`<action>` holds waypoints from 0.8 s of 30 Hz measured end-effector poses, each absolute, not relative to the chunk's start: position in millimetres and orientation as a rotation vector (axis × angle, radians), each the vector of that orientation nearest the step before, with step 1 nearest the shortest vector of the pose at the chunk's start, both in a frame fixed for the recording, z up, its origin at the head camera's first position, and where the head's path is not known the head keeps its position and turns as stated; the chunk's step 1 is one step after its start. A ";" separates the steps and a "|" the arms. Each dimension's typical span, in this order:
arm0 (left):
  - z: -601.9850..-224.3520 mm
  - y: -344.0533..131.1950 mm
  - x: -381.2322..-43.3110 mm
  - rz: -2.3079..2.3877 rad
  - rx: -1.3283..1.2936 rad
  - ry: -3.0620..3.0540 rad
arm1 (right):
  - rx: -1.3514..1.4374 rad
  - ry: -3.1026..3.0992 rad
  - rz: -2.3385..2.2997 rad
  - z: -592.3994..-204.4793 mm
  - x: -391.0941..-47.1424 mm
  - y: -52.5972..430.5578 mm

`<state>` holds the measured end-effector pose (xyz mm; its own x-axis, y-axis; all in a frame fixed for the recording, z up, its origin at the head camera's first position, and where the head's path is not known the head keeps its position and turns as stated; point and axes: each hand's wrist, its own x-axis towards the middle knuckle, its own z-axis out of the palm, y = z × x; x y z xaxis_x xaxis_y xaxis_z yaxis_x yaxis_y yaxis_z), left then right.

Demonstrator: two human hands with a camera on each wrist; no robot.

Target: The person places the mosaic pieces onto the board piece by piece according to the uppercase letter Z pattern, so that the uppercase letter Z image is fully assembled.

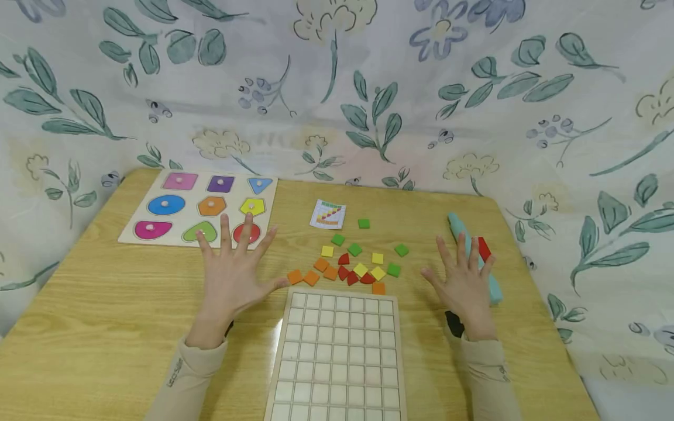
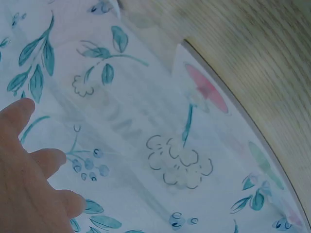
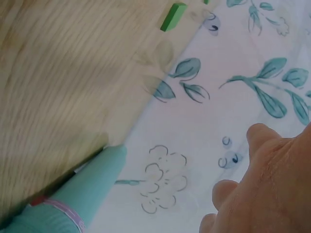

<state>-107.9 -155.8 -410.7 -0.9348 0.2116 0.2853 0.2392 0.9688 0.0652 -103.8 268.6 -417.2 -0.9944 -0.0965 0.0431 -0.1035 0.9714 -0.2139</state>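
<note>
My left hand (image 1: 230,283) is spread with straight fingers and holds nothing. Its fingertips overlap the lower edge of a shape puzzle board (image 1: 126,235) with knobbed coloured pieces in the head view. My right hand (image 1: 466,292), also spread and empty, overlaps a long teal object (image 1: 457,223) at the right; a banded part of this teal object (image 3: 92,184) shows in the right wrist view. Between the hands lie loose tiles: green squares (image 1: 355,249), yellow squares (image 1: 377,258), orange squares (image 1: 312,278) and red quarter-round pieces (image 1: 344,259). Below them is a wooden grid board (image 1: 337,354).
A small printed card (image 1: 328,214) with a coloured tile pattern lies behind the tiles. Something red (image 1: 484,249) sits beside the teal object. A floral cloth (image 1: 295,117) hangs along the back and sides of the wooden table (image 1: 105,316).
</note>
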 end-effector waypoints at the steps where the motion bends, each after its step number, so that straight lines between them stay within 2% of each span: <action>1: -411.0 -155.5 -107.9 -0.142 -0.332 -2.837 | 0.155 -3.092 0.340 -418.0 -104.1 268.4; 7: -408.8 -154.4 -107.9 -0.139 -0.329 -2.843 | 0.182 -3.113 0.503 -424.8 -108.7 265.9; 11: -404.5 -146.7 -104.4 -0.434 -0.455 -2.936 | 0.171 -3.012 1.155 -437.8 -124.4 260.8; 14: -404.5 -133.8 -91.4 -0.823 -0.625 -3.014 | -0.011 -2.802 1.676 -451.6 -141.8 250.1; 16: -410.1 -124.3 -76.8 -1.060 -0.758 -3.054 | -0.162 -2.673 1.829 -459.9 -151.0 240.5; 20: -430.6 -115.9 -45.3 -1.232 -1.023 -3.161 | -0.307 -2.560 1.767 -471.4 -163.3 222.8; 24: -450.7 -122.1 -33.0 -1.058 -1.113 -3.215 | -0.390 -2.510 1.614 -477.0 -169.0 217.5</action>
